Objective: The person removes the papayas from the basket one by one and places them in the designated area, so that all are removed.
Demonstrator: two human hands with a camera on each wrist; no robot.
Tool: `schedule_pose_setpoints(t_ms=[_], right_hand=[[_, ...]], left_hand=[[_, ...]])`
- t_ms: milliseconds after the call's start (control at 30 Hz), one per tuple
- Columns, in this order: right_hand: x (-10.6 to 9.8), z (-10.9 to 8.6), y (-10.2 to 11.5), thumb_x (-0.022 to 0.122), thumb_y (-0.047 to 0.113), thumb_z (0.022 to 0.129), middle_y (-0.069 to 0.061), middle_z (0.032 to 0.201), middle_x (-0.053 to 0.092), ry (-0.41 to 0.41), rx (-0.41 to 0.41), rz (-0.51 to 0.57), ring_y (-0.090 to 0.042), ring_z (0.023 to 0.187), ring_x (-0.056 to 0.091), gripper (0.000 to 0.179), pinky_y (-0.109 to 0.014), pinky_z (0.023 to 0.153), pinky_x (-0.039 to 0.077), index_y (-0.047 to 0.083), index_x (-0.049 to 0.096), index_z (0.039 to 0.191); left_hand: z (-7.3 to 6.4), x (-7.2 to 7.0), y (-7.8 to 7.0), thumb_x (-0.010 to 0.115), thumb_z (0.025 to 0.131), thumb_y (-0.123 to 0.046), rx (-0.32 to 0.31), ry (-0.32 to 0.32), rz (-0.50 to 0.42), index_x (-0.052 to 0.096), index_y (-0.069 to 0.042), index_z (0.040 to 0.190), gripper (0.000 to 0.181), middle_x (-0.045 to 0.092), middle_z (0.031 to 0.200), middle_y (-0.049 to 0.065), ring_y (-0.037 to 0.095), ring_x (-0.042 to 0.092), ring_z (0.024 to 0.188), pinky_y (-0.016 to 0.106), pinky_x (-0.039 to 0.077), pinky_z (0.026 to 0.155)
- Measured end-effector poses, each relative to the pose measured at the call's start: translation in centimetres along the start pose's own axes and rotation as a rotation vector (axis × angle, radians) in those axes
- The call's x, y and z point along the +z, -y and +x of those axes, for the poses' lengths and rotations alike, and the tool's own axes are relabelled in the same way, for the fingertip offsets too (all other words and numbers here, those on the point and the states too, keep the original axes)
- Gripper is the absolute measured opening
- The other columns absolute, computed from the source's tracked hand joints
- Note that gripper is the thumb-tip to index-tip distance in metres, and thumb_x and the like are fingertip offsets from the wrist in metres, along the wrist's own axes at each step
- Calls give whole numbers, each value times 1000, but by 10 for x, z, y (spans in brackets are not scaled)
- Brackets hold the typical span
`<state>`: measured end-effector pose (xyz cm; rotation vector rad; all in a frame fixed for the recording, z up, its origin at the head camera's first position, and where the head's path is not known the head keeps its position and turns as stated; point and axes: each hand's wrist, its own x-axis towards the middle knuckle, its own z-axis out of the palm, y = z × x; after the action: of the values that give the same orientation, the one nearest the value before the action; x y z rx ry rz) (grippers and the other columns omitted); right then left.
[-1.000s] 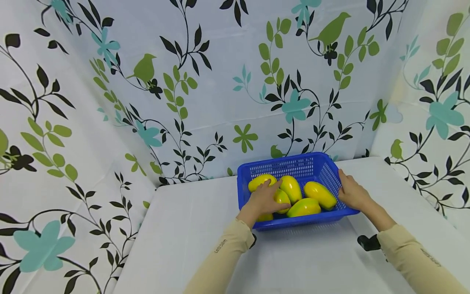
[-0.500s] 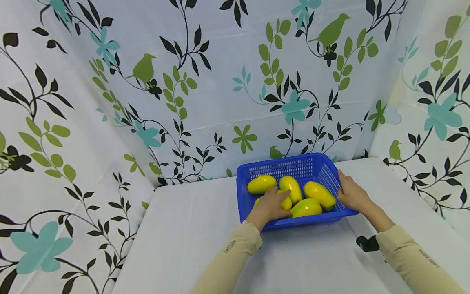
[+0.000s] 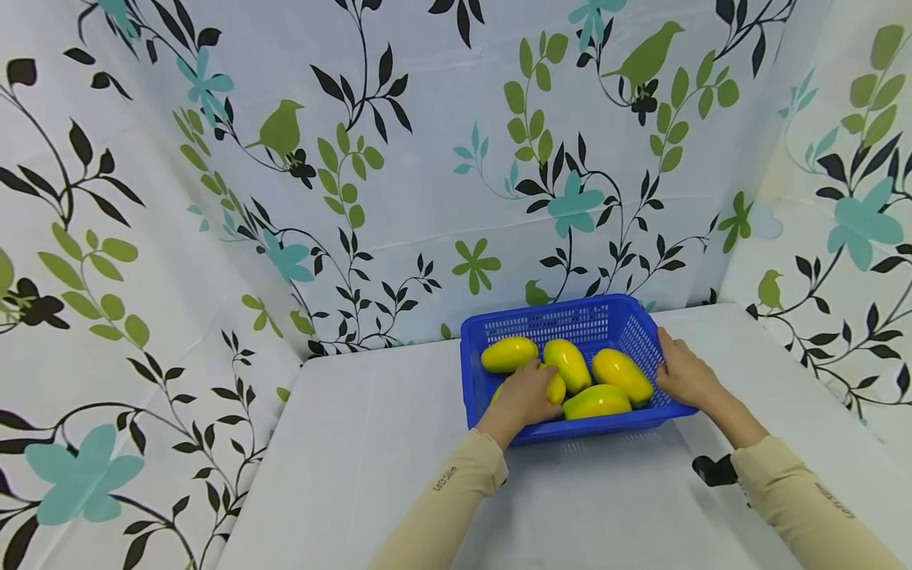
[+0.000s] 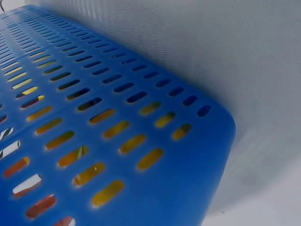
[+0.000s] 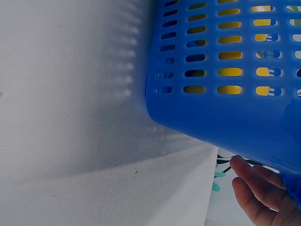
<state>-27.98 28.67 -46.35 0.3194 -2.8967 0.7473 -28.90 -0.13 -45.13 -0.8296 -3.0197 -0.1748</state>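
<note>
My left hand (image 3: 526, 394) is curled round this mango (image 3: 556, 389), my right hand (image 3: 685, 374) grips the blue basket (image 3: 606, 427), and one jerk could roll the neighbouring mangoes (image 3: 597, 402)!

The back wall (image 3: 427, 190), left wall (image 3: 164, 265) and right wall (image 3: 791, 198) are pale, printed with black leaves (image 3: 81, 144), green birds (image 3: 280, 129) and turquoise flowers (image 3: 85, 479). A plain white counter (image 3: 356, 443) stands between them. Light falls softly, bluish on the back wall and warmer on the right one.
</note>
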Motion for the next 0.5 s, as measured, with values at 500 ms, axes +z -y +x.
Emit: schedule_pose_setpoints(t_ms=[500], right_hand=[[-1,3,-1,48,1,85,-50,124,38,37,16,-5,-55,97,53,72,-72,80,47,-25,14,143]], left_hand=[[-20,-34,29,74,87,-26,-35,-278,-158,47,-12,147,67,39,151,18,33,45,135,45,49,100]])
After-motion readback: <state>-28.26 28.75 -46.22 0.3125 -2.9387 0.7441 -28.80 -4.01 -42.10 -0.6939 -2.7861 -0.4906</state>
